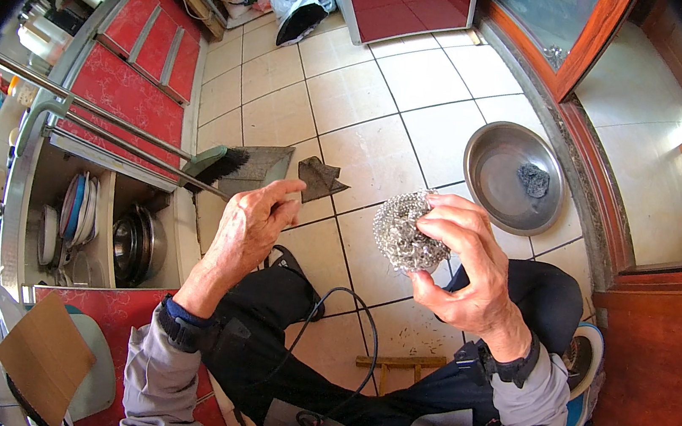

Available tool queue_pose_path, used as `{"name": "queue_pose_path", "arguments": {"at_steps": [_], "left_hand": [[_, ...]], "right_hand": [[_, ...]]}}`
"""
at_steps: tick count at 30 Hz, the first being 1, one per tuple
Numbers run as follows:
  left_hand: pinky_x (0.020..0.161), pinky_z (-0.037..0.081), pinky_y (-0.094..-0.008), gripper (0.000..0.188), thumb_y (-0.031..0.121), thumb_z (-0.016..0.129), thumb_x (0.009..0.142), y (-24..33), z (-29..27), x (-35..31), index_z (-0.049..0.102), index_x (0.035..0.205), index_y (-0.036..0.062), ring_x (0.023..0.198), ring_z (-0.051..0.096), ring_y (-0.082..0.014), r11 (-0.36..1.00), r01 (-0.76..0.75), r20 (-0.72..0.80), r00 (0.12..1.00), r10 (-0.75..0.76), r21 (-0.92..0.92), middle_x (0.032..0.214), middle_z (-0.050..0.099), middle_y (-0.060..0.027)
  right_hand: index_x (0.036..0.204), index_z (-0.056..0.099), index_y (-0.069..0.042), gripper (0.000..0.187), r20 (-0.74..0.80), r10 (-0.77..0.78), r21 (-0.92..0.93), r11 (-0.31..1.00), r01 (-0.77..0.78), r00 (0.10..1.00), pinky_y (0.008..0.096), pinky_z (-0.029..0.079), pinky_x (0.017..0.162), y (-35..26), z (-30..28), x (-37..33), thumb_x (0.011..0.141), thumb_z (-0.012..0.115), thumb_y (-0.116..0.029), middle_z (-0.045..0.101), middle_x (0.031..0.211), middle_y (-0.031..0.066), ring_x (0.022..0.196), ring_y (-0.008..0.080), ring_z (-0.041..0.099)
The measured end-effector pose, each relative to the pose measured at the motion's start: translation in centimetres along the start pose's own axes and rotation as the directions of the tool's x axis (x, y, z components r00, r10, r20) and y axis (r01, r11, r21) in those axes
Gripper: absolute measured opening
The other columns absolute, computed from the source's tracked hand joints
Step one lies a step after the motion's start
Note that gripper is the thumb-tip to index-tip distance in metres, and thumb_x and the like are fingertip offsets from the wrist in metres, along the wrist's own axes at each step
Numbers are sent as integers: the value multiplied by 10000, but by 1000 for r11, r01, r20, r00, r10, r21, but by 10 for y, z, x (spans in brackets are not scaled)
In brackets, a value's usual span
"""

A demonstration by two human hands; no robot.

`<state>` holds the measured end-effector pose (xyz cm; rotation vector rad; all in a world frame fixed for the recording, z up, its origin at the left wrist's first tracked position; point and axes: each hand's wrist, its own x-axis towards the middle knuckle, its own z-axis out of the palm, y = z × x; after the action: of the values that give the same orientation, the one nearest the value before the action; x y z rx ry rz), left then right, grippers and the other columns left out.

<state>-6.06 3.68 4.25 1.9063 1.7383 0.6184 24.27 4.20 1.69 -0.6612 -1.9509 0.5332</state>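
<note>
A silvery wire scouring pad (407, 231), round with loose coiled strands, is held up in front of me. My right hand (470, 267) is closed on its right side, with the thumb below and the fingers over the top. To its left, apart from the pad, my left hand (255, 219) hovers with its fingers curled in; whatever it may be pinching is too small to make out. A metal basin (479, 198) stands on the floor beyond my right hand, and a dark grey scouring pad (533, 180) lies in it.
At the left, a broom (219, 166) and a grey dustpan (260, 167) rest near a dark scrap (321, 179) on the tiles. An open cabinet (105, 227) holds plates and pans. A cable (375, 336) loops between my legs, near a low wooden stool (403, 362).
</note>
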Motion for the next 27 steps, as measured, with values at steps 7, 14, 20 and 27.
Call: {"name": "queue_pose_path", "arguments": {"at_steps": [7,14,20,27], "left_hand": [[677,530,-315,281,128,675,955,-10,-4,3,679,1211,12,721,678,-167,980,-183,51,982,180,76,763,695,-92],[680,529,-360,311,5,644,860,-4,-9,0,643,1168,44,781,692,-255,988,98,83,991,-109,123,867,708,-139],[820,527,-361,545,-44,637,821,-6,1,-3,568,1349,71,898,644,-222,981,-191,-19,981,191,23,1106,668,-86],[1108,448,-393,506,-9,672,866,-14,-4,-5,626,1358,95,1283,586,-262,996,16,41,999,-20,86,1276,675,-99]], "right_hand": [[1226,620,-6,596,-11,-20,-10,1000,20,1000,480,521,1020,1,2,0,656,792,15,640,1232,184,1197,384,629],[1222,623,-4,590,-5,-24,-16,1000,24,1000,485,518,1024,2,1,0,658,796,7,639,1235,186,1196,386,628],[1221,623,-2,588,-8,-26,-12,1000,26,1000,488,517,1025,2,1,-1,659,797,7,638,1237,185,1194,385,628],[1233,625,-24,594,6,1,-3,1000,-1,1000,470,538,1033,0,0,-1,666,791,35,613,1260,177,1234,375,606]]}}
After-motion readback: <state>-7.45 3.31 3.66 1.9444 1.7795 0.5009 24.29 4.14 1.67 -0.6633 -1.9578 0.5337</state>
